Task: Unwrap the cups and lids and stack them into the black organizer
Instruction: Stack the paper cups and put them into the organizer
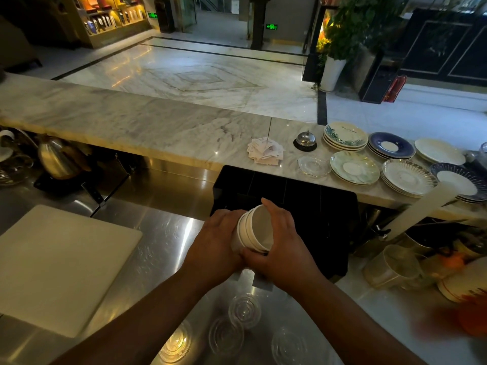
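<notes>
A short stack of white paper cups (254, 229) lay on its side between both hands, open mouth tilted up and to the right, several rims showing one inside the other. The left hand (214, 241) was wrapped around the base end of the stack, fingers closed on it. The right hand (282, 243) grasped the mouth end, fingers curled over the top rim and thumb pressed under the lower edge, where it met the left thumb. The cups were held in the air just in front of the black organizer (287, 196), whose dark divided slots stood directly beyond the hands. Under the wrists, nearer the person, several clear plastic lids (243, 310) lay flat on the steel tabletop (163, 233). Well to the left of the left hand sat a pale cutting board (58, 267). Beyond and to the right of the right hand, on the marble ledge, were stacked saucers (354, 167), a service bell (305, 140) and a spike of receipts (266, 152).
</notes>
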`<state>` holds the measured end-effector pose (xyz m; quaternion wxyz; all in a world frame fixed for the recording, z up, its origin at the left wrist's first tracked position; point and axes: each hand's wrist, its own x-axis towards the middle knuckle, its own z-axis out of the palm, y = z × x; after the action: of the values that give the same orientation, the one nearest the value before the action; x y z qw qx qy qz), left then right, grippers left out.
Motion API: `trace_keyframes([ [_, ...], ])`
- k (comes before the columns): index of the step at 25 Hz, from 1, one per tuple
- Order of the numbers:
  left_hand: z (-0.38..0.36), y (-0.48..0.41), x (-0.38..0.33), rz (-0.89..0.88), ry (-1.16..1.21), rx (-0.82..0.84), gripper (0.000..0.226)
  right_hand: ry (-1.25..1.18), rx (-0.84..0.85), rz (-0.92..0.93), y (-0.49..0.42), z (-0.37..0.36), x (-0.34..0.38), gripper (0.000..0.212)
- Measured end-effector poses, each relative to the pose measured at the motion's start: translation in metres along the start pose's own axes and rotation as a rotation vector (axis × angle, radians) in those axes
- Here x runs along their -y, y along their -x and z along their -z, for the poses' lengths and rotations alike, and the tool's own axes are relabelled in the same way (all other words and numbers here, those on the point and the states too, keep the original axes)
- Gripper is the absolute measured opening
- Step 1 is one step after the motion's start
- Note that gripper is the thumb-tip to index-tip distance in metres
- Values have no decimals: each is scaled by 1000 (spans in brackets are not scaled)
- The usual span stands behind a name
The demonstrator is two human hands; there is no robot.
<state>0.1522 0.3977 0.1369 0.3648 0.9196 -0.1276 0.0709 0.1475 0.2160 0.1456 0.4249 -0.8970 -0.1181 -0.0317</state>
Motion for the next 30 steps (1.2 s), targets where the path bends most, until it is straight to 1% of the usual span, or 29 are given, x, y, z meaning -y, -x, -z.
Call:
trace_keyframes([
  [2, 1, -12, 0, 13, 29, 18, 87, 2, -17, -1, -10, 6, 1, 107],
  [4, 6, -27, -2, -1, 46, 12, 82, 10, -35, 0, -25, 12, 5, 107],
  [6, 11, -43, -3, -17, 75, -35, 71, 25, -70, 11, -42, 19, 11, 106],
  [7, 14, -52, -3, -10, 82, -61, 69, 37, -88, 20, -52, 22, 14, 105],
  [10, 24, -81, 2, 14, 64, -116, 71, 85, -116, 59, -84, 31, 24, 100],
  [15, 39, -125, 14, -23, 86, -193, 69, 164, -144, 143, -134, 35, 37, 95],
  [19, 40, -148, 32, -3, 102, -178, 69, 219, -122, 180, -164, 27, 33, 94],
  [24, 27, -162, 64, 71, 81, -139, 70, 269, -67, 150, -190, 4, 18, 93],
  [30, 7, -163, 98, 115, 20, -81, 69, 314, 11, 118, -205, -24, -5, 95],
])
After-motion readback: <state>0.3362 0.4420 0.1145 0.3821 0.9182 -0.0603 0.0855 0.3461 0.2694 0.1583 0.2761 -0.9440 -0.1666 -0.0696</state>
